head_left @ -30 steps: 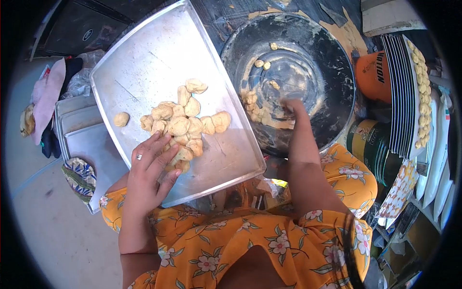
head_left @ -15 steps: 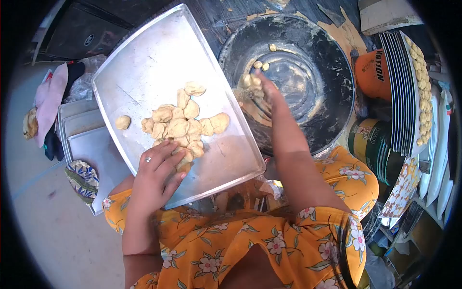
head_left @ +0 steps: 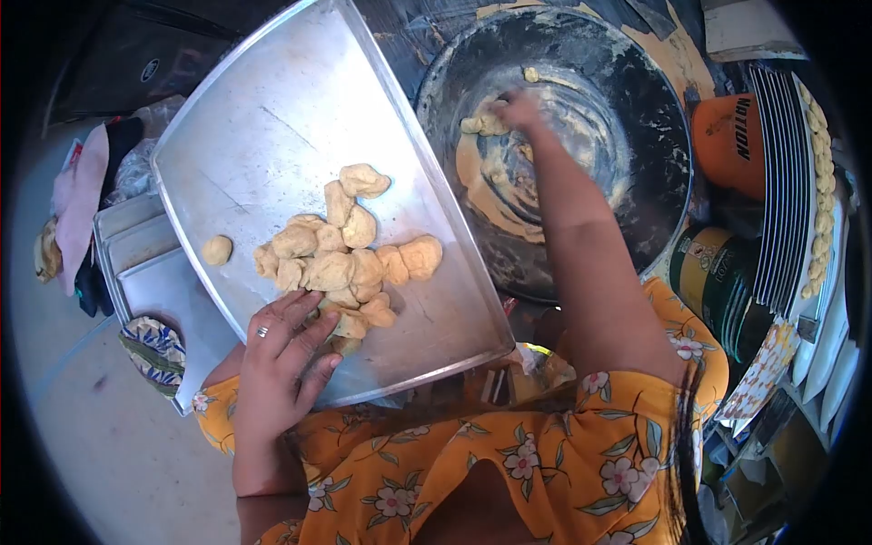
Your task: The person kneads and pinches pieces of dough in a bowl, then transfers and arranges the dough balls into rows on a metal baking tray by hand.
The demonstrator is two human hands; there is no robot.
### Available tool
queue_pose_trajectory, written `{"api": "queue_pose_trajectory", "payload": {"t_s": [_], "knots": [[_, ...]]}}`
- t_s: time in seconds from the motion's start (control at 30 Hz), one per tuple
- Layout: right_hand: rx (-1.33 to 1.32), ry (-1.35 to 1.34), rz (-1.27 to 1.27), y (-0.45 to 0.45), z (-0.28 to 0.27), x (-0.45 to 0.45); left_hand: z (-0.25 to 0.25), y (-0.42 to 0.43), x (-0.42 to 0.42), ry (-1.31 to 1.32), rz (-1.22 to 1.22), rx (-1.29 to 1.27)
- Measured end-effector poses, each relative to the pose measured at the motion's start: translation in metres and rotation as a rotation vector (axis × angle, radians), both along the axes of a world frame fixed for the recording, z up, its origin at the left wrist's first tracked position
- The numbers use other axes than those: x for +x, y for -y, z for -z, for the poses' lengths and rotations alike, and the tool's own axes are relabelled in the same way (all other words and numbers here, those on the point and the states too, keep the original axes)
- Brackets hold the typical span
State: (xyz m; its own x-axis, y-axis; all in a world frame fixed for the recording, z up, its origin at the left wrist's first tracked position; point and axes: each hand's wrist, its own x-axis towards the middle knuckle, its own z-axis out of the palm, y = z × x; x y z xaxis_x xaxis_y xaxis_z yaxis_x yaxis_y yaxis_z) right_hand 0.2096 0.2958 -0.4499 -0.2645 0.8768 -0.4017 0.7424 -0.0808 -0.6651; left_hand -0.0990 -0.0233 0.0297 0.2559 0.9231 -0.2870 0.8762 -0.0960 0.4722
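In the head view, a metal baking tray (head_left: 236, 118) lies across my lap, tilted. It bears a heap of pale dough pieces (head_left: 327, 270), several of them pressed together, and a single dough ball (head_left: 217, 250) near the left rim. My left hand (head_left: 289, 356), with a ring on one finger, has its fingers spread and the fingertips on the heap's near edge. Inside a big black basin (head_left: 636, 100) is my right hand (head_left: 521, 111), blurred by motion, next to a few dough balls (head_left: 486, 123). Whether it grips any is not visible.
On the right stands a stack of trays (head_left: 783, 200) with rows of dough pieces on top, beside an orange bucket (head_left: 729, 141) and a dark green tub (head_left: 713, 272). More metal trays (head_left: 163, 282) and a patterned cloth item (head_left: 153, 354) lie at left.
My right hand has moved farther into the basin and now blurs beside the dough balls. My left hand stays at the heap. The view has shifted slightly.
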Motion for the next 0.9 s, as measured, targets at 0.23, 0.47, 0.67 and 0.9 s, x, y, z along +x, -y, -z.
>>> {"api": "queue_pose_trajectory", "payload": {"t_s": [0.23, 0.47, 0.67, 0.9], "knots": [[-0.385, 0.199, -0.121, 0.176, -0.070, -0.044, -0.007, 0.000, 0.001, -0.002, 0.045, 0.048], [-0.665, -0.378, 0.204, 0.229, 0.004, 0.066, -0.014, 0.021, 0.009, -0.020, 0.056, 0.062], [-0.637, -0.738, 0.695, 0.208, -0.120, 0.050, -0.013, 0.032, 0.008, 0.005, 0.076, 0.145], [-0.471, -0.820, 0.651, 0.199, -0.195, 0.059, -0.009, 0.037, 0.005, 0.001, 0.064, 0.128]]}}
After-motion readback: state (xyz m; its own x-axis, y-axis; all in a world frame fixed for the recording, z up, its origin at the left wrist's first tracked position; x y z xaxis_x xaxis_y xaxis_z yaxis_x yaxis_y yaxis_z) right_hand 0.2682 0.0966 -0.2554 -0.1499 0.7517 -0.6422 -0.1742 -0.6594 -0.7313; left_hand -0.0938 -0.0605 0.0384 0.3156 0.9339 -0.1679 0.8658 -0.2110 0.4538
